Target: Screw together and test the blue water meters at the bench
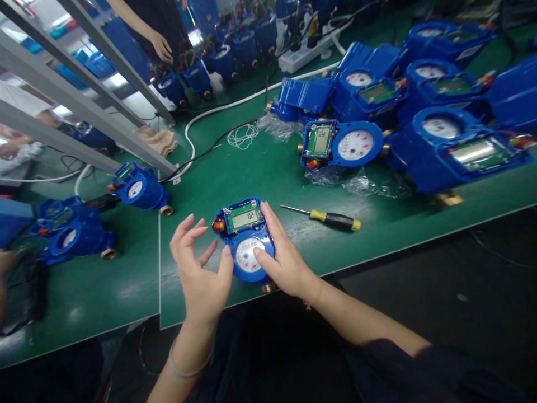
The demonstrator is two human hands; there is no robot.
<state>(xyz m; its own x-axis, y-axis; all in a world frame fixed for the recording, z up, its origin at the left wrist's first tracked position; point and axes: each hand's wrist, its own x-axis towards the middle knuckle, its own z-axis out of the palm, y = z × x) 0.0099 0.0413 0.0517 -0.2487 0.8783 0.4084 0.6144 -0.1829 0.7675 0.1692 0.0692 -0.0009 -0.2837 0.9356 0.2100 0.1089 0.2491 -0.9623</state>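
Observation:
A blue water meter (248, 258) lies at the table's front edge, its round dial facing up and a lit digital display (246, 218) on an exposed circuit board above the dial. My right hand (289, 257) grips the meter's right side, thumb resting over the dial and fingers along the casing. To the left, my left hand (201, 268) is raised with fingers spread and curved, holding nothing; its thumb tip is close to the dial's left rim. A screwdriver (331, 218) with a black and yellow handle lies right of the meter.
Several blue meters (361, 89) crowd the right side, one open meter (342, 143) on plastic wrap. More meters (136, 187) stand left, near grey metal posts (62, 84). A white cable (235, 103) runs to a power strip (306, 53). Another person's hand (161, 47) is across the table.

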